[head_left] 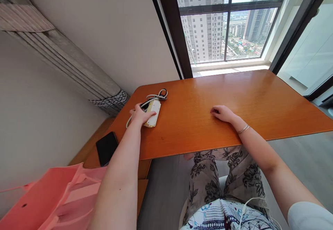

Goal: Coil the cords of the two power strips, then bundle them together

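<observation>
My left hand [139, 115] is closed round a white power strip [154, 113] with yellowed sides, near the left end of the table. The thumb lies over the strip's top and the other fingers are on its far left side, partly hidden. A grey-white cable [156, 97], looped with a black cord, lies against the strip and behind it. My right hand [221, 113] rests on the tabletop near the middle, its fingers curled in and nothing visible in them. Thin bracelets circle that wrist.
The orange-brown wooden table [192, 119] reaches to the window [226, 32]. A black phone or tablet [107, 148] lies at its left end. Below that stands a pink organizer [65, 195] with pockets. A gathered grey curtain [78, 63] hangs at the left wall.
</observation>
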Tool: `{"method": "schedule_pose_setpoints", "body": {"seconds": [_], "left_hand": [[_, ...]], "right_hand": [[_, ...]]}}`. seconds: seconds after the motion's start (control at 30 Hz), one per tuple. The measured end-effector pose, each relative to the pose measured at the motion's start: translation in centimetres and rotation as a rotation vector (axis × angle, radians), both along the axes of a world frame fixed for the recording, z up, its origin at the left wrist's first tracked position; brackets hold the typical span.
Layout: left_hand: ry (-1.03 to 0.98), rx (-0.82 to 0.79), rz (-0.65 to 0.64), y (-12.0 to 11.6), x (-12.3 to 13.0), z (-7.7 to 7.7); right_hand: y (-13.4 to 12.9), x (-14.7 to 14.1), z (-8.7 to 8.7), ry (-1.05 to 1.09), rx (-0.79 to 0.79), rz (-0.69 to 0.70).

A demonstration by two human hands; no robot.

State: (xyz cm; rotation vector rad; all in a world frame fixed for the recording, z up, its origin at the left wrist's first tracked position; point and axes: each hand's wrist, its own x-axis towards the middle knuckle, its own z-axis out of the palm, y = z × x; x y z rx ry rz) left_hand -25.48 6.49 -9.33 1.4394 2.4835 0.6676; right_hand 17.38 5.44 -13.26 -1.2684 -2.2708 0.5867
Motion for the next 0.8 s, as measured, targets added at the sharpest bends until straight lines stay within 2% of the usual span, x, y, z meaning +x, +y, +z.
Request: {"method": "schedule_pose_setpoints", "body": {"seconds": [0.13,0.2,0.33,0.43,0.5,0.6,0.8], "left_hand": [[-0.066,0.022,-0.167,-0.1,4.9,0.4],[-0.1,0.058,-0.286,-0.4,8.0,0.5],[-0.171,0.12,-0.562,-1.3,13.8,0.1],[-0.188,0.173,-0.752,-1.7,16.8,-0.4],[-0.173,0.18,-0.828,-1.4,17.8,-0.6],[-0.21,0.122,-0.937,-0.6,18.1,-0.6],[-0.271,0.124,-1.067,0.0,17.5,-0.5]], "right_hand": [[0.2,-0.2,-0.3,0.183,-0.07,-0.083],[0.5,-0.4,-0.2,0.409,-0.238,-0.177],[1.0,-0.1,0.6,0.939,-0.711,-0.282],[1.3,0.6,1.5,1.118,-0.878,-0.331],[1.4,1.0,1.9,1.218,-0.897,-0.415],[1.3,1.2,2.2,1.397,-0.888,-0.535],[0.8,1.0,2.9,1.542,-0.898,-0.539]]}}
